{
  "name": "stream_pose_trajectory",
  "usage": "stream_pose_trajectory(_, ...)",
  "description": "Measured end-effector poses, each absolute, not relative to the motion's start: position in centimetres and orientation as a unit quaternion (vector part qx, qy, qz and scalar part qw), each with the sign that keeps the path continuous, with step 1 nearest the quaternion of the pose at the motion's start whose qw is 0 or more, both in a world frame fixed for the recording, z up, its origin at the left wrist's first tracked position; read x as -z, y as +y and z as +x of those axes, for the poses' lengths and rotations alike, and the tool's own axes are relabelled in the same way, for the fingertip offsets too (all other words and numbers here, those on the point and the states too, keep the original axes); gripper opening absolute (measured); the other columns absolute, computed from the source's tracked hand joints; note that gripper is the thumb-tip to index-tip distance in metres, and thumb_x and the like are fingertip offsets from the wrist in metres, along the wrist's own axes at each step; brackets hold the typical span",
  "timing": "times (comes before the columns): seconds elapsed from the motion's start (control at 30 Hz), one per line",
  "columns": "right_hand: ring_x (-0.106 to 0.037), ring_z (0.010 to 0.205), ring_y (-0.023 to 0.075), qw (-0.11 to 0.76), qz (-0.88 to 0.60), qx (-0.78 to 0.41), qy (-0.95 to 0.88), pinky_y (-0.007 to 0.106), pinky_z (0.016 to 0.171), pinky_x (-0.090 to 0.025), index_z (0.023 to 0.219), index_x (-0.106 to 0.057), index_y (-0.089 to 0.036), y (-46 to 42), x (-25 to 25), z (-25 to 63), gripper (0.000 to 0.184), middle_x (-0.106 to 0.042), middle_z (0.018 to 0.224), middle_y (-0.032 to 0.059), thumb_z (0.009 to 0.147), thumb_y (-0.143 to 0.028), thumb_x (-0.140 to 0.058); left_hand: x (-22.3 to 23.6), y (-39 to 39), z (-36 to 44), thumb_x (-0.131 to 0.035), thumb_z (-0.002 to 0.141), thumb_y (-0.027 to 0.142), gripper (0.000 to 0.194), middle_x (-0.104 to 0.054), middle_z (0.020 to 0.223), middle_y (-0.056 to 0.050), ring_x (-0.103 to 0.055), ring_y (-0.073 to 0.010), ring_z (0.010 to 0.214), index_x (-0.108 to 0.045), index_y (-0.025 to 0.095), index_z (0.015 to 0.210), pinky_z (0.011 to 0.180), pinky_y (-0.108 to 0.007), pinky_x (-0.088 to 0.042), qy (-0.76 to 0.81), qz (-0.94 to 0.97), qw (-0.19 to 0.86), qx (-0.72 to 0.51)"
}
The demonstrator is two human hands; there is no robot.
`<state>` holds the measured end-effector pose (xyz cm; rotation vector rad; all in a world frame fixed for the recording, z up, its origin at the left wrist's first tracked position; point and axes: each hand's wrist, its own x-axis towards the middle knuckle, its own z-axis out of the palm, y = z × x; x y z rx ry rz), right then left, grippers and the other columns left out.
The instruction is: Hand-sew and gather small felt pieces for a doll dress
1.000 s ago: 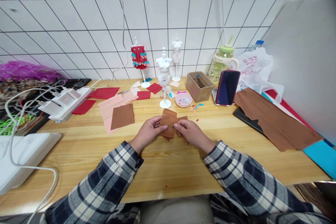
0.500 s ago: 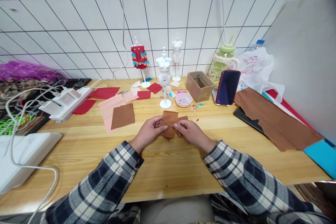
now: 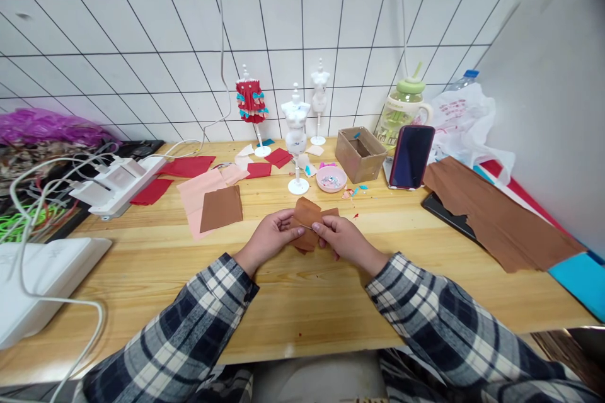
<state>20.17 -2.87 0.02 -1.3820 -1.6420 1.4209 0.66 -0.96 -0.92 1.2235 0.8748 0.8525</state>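
The left hand (image 3: 271,236) and right hand (image 3: 345,237) of a person in plaid sleeves (image 3: 198,305) pinch a small piece of rust-brown fabric (image 3: 306,211) between thumbs and fingers, close together over a pale wooden counter (image 3: 302,302). A thin line crosses the fabric between the thumbs; whether it is a needle or a folded edge cannot be told. The step in hand appears to be fine work along that line, and the next move would seem to call for a firm left pinch and a small, careful motion of the right fingertips. Just beyond stands a bare white plastic dress form (image 3: 296,121), near a round pink bowl (image 3: 331,187) of shiny bits. To the left, a flat four-sided brown cloth (image 3: 222,209) overlaps a pale pink sheet (image 3: 190,201); farther back hangs a ruffled red dress (image 3: 250,91).
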Motion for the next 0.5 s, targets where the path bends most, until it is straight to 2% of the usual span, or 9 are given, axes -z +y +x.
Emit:
stream_pose_trajectory(0.2, -0.043, 0.040, 0.0072, 0.292, -0.504, -0.542, -0.606, 0.017, 0.029, -0.037, 0.079, -0.056, -0.018, -2.91, 0.43, 19.74, 0.023, -0.052, 0.062, -0.0040, 0.091, -0.036, -0.048, 0.92, -1.02, 0.79, -0.080, 0.069, 0.028, 0.048, -0.074, 0.106, -0.011, -0.069, -0.0261, 0.097, -0.065, 0.013, 0.112, 0.088, -0.039, -0.053, 0.381, 0.545, 0.647, -0.374)
stream_pose_trajectory(0.5, -0.040, 0.038, 0.0062, 0.294, -0.508, -0.539, -0.605, 0.016, 0.029, -0.033, 0.088, -0.062, -0.016, -2.80, 0.54, 19.81, 0.022, -0.050, 0.059, -0.0048, 0.092, -0.034, -0.050, 0.90, -1.12, 0.88, -0.081, 0.068, 0.029, 0.051, -0.074, 0.106, -0.012, -0.069, -0.0274, 0.098, -0.065, 0.013, 0.114, 0.088, -0.041, -0.053, 0.390, 0.551, 0.638, -0.372)
